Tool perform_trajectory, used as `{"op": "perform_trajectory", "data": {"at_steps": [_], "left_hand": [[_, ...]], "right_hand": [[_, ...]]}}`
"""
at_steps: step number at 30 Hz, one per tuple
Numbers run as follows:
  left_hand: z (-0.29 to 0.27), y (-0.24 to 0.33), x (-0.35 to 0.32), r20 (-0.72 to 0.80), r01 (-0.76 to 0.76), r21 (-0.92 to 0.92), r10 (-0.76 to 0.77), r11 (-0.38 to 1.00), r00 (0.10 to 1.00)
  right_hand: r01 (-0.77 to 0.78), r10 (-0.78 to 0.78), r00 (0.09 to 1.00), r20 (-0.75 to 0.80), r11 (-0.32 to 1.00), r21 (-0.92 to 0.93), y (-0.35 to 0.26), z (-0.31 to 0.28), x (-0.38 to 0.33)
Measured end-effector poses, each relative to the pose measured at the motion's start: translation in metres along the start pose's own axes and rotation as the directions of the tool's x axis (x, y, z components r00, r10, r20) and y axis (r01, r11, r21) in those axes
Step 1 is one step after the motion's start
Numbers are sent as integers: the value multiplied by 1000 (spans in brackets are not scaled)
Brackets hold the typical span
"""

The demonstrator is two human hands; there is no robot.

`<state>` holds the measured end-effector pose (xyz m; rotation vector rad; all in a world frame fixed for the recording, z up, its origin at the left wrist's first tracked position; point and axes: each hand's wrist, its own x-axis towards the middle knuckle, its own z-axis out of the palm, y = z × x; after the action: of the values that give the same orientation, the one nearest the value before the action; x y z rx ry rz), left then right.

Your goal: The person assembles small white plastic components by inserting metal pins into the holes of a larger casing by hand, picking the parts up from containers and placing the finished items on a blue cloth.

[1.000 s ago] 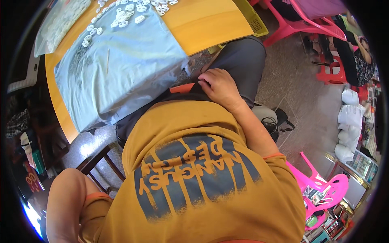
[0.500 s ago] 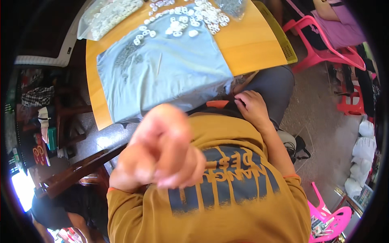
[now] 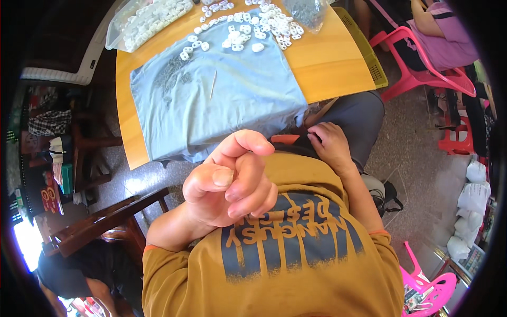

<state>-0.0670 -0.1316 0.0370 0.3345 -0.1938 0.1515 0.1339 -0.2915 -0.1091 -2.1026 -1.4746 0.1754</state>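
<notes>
My left hand [image 3: 232, 182] is raised in front of my chest. Its index finger is bent and apart from the thumb, the other fingers curl loosely, and nothing shows between them. Resting on my right thigh, my right hand [image 3: 330, 141] has loosely bent fingers with the thumb apart, and no object is seen in it. Beyond the left hand, a light blue cloth [image 3: 195, 116] covers part of a wooden table [image 3: 338, 68]. A thin pale stick [image 3: 213, 84] lies on the cloth, beside a scatter of small dark bits [image 3: 174, 74].
Many small white plastic pieces [image 3: 237, 39] with holes lie toward the far edge, near a clear tub [image 3: 153, 26] of more and a clear bag [image 3: 306, 13] of grey bits. A yellow crate [image 3: 372, 63] and pink chair [image 3: 406, 53] stand right; a dark wooden stool [image 3: 100, 227] stands left.
My left hand has shifted right and come into focus; its index finger now bends sideways to the right. My right hand keeps its place on the thigh. The view has shifted slightly.
</notes>
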Motion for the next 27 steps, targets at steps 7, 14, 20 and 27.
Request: {"op": "perform_trajectory", "data": {"at_steps": [7,14,20,27], "left_hand": [[1,-3,-2,-104,14,57,-8,998,995],[14,-10,5,-195,25,287,32,958,980],[43,24,15,855,-383,383,-166,841,491],[128,57,-2,840,-879,476,-283,-27,463]], "right_hand": [[-6,6,1000,-3,1000,12,-1,2,-1],[-22,23,999,-36,1000,13,1,-1,-4],[-9,9,1000,20,1000,-9,11,2,-7],[-41,41,999,4,999,15,11,1,-10]]}}
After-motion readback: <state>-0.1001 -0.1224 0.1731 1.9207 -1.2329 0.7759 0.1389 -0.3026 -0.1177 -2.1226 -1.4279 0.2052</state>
